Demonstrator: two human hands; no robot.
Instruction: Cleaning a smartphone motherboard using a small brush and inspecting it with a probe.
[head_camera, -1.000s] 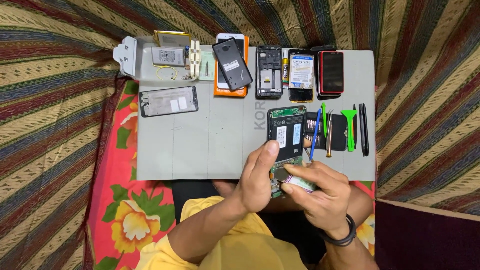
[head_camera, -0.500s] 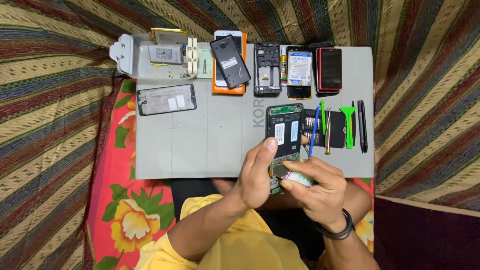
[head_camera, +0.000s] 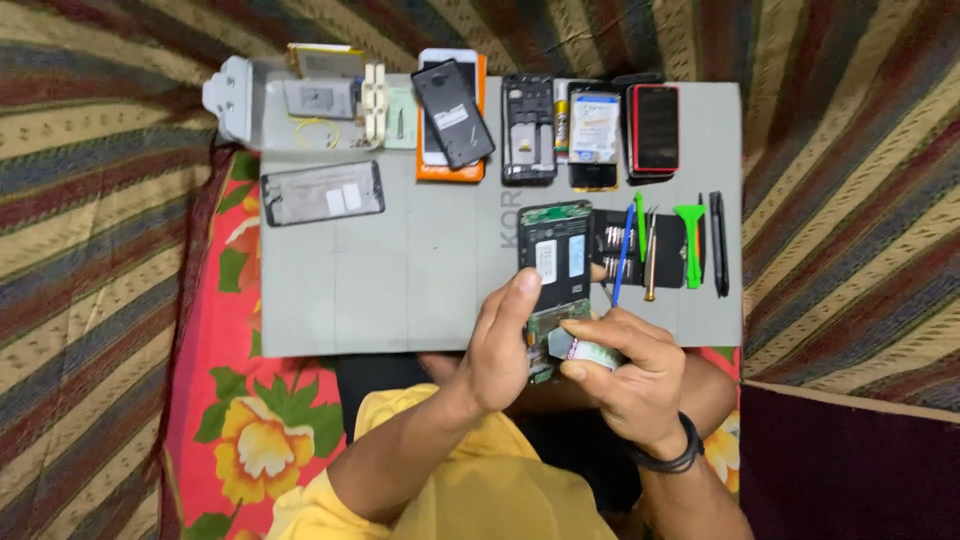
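Head view: opened black smartphone with its back cover off lies at the near edge of the grey work mat, lower end under both hands. Left hand is curled onto its left edge, thumb pressing the frame; right hand pinches a small grey-white flat piece over the exposed green board. Light, stiff and fragile, the phone is probably best gripped by its side rails, not the board. Green plastic pry tool and thin screwdrivers lie just beside it.
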